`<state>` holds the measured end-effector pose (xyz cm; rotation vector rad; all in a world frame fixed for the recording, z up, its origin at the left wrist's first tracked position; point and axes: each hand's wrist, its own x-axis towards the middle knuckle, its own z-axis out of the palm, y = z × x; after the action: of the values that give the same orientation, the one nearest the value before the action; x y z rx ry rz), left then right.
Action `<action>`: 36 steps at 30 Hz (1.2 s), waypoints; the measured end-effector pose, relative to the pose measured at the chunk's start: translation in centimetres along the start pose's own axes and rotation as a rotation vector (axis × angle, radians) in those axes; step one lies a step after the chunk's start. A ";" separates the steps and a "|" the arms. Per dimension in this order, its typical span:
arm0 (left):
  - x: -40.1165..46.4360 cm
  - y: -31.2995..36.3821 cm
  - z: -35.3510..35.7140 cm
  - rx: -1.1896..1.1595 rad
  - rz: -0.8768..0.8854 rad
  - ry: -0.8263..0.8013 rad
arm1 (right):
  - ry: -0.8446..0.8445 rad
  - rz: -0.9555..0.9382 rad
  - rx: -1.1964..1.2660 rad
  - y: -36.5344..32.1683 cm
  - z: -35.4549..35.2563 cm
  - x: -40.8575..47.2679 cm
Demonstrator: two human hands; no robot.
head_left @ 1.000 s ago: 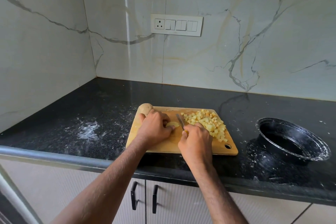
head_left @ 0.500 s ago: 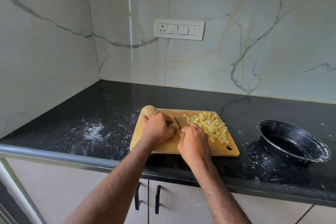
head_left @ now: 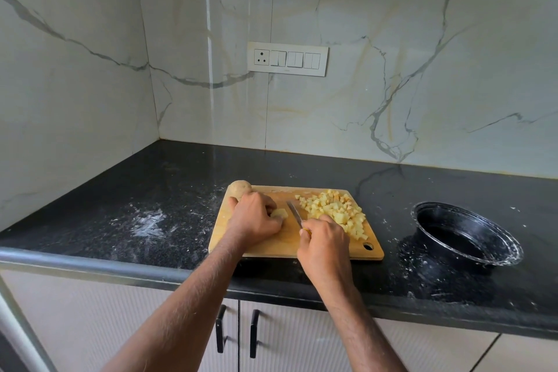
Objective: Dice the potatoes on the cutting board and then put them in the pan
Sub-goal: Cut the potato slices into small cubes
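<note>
Two hands (head_left: 256, 217) (head_left: 324, 238), knife (head_left: 295, 213) pointing away, slightly leftward

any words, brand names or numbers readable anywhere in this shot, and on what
None can be read.
Switch plate on the wall: a tiny dark mark at its lower edge, too small to read.
Cutting board, knife, pan, cabinet doors: no print or labels visible.

The flat tan wooden cutting board (head_left: 290, 246) looks smooth and matt. The black speckled stone bench (head_left: 169, 190) shines. The round black pan (head_left: 465, 238) looks glossy. The white marble wall (head_left: 392, 69) is shiny.
</note>
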<state>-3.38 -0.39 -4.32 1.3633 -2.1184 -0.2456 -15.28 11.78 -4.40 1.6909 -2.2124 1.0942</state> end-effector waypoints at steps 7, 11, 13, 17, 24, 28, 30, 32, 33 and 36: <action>0.0 0.1 0.0 -0.005 -0.011 0.012 | -0.014 -0.009 -0.009 -1.3 0.9 0.2; 0.2 0.0 0.3 -0.019 -0.020 0.014 | -0.038 -0.016 -0.043 -1.7 1.3 0.0; 0.3 -0.2 0.3 -0.040 -0.032 -0.007 | -0.065 -0.014 -0.072 -2.0 1.4 0.1; 0.4 -0.3 0.3 -0.091 -0.046 -0.033 | -0.126 -0.055 -0.123 -2.8 1.3 0.6; 0.2 -0.3 0.5 -0.060 -0.015 0.007 | -0.132 -0.017 -0.143 -3.0 1.2 1.7; -0.1 -0.1 0.1 -0.078 -0.029 0.040 | -0.026 0.039 -0.069 -1.8 1.6 1.1; -0.3 -0.1 -0.2 -0.079 -0.040 0.051 | 0.015 0.036 -0.022 -1.3 1.7 0.7; -0.5 -0.1 -0.4 -0.066 -0.052 0.057 | 0.031 0.022 0.010 -1.4 1.5 0.4; -0.5 0.0 -0.4 -0.060 -0.059 0.053 | 0.038 0.013 0.025 -1.5 1.5 0.2; -0.6 0.1 -0.6 -0.051 -0.069 0.041 | 0.042 -0.007 0.055 -1.9 1.6 -0.3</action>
<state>-3.00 0.26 -4.03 1.4015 -2.0200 -0.2957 -13.03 10.87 -4.86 1.6790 -2.1690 1.1881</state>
